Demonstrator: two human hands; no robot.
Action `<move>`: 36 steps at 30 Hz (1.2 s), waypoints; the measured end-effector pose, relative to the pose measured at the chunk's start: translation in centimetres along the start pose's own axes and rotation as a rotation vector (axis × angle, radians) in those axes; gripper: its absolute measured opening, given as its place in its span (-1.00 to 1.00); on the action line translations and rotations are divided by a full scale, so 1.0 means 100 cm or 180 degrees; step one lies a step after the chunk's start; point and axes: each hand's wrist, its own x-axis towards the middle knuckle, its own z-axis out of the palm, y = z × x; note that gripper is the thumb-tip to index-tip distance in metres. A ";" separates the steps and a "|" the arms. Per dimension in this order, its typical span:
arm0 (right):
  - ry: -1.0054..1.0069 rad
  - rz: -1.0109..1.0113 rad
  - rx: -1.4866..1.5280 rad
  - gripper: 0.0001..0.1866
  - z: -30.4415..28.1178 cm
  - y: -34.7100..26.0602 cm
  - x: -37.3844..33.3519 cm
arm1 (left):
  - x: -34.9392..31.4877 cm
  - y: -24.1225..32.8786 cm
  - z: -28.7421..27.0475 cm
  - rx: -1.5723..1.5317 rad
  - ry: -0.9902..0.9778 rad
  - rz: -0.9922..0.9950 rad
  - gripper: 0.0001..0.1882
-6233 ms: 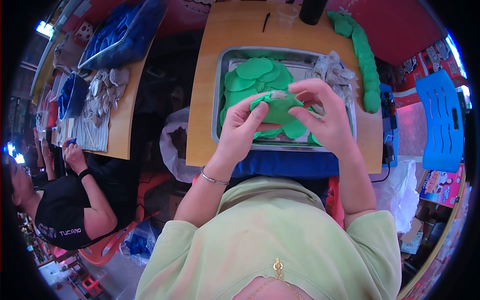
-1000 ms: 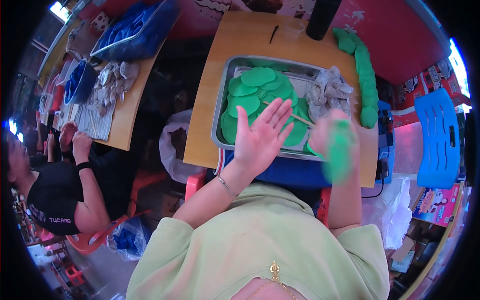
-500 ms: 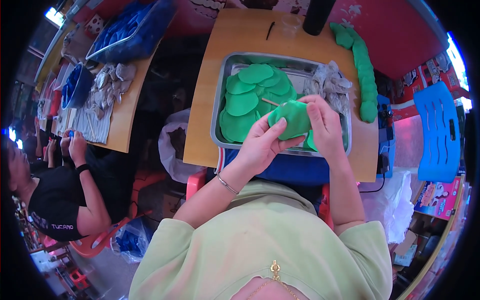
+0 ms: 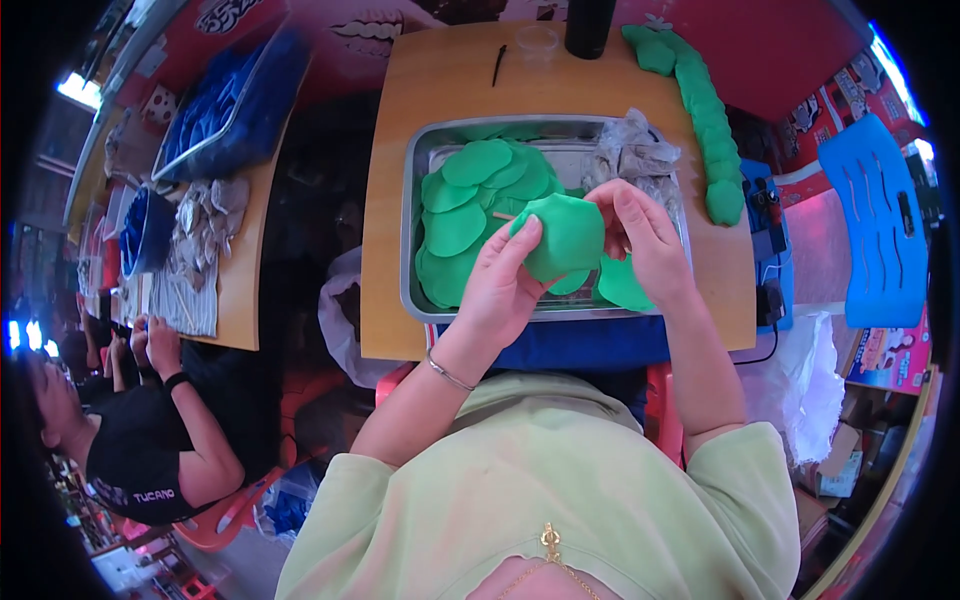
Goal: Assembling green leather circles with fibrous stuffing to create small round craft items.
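A thin, rounded green sheet piece (image 4: 567, 238), its material uncertain, is held up over the metal tray (image 4: 410, 250). My left hand (image 4: 503, 275) is closed on its left side, thumb in front. At its upper right edge, my right hand (image 4: 645, 240) pinches it with bent fingers; the fingertips are partly hidden. Beneath and to the left, flat green round pieces (image 4: 452, 232) lie overlapping in the tray. A thin light stick (image 4: 503, 215) shows just behind the held piece. Another green piece (image 4: 625, 285) lies under my right hand.
Crumpled clear plastic with greyish lumps (image 4: 632, 155) sits in the tray's right part. A long row of green pieces (image 4: 705, 115) runs along the table's right side, near a black cylinder (image 4: 590, 28). At left, a co-worker (image 4: 150, 440) sits by another table (image 4: 240, 290).
The held green piece has turned more upright, facing me. My right hand has shifted to its upper right edge, fingers more bent. The whole view has swung slightly.
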 end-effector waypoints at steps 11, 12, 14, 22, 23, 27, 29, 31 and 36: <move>0.0135 -0.0595 -0.0891 -0.79 -0.023 -0.019 0.009 | 0.033 0.004 0.017 0.0639 -0.0030 0.0324 -0.72; 0.0134 -0.0709 -0.1600 -0.77 -0.026 -0.024 0.010 | 0.036 0.005 0.020 0.0914 -0.0022 0.0561 -0.73; 0.0094 -0.0777 -0.1609 -0.79 -0.033 -0.029 0.013 | 0.040 0.008 0.026 0.0933 -0.0084 0.0682 -0.72; 0.0277 -0.0396 -0.1272 -0.84 -0.104 -0.037 0.048 | 0.049 0.030 0.045 0.2268 -0.0668 0.1366 -0.62; 0.0479 -0.0446 -0.1043 -0.84 -0.125 -0.034 0.060 | 0.043 0.039 0.050 0.2233 -0.0912 0.1376 -0.57; 0.1192 -0.0307 -0.2348 -0.75 -0.205 -0.027 0.124 | 0.022 0.067 0.085 0.1038 -0.3276 0.1432 -0.33; 0.1239 -0.0176 -0.2584 -0.72 -0.241 -0.008 0.164 | 0.001 0.074 0.095 0.0782 -0.3229 0.1470 -0.38; 0.1292 -0.0056 -0.2836 -0.69 -0.264 0.004 0.198 | 0.006 0.081 0.106 0.0732 -0.3409 0.1407 -0.35; 0.1300 0.0302 -0.3680 -0.60 -0.278 0.022 0.244 | 0.018 0.081 0.104 0.0640 -0.3315 0.1283 -0.33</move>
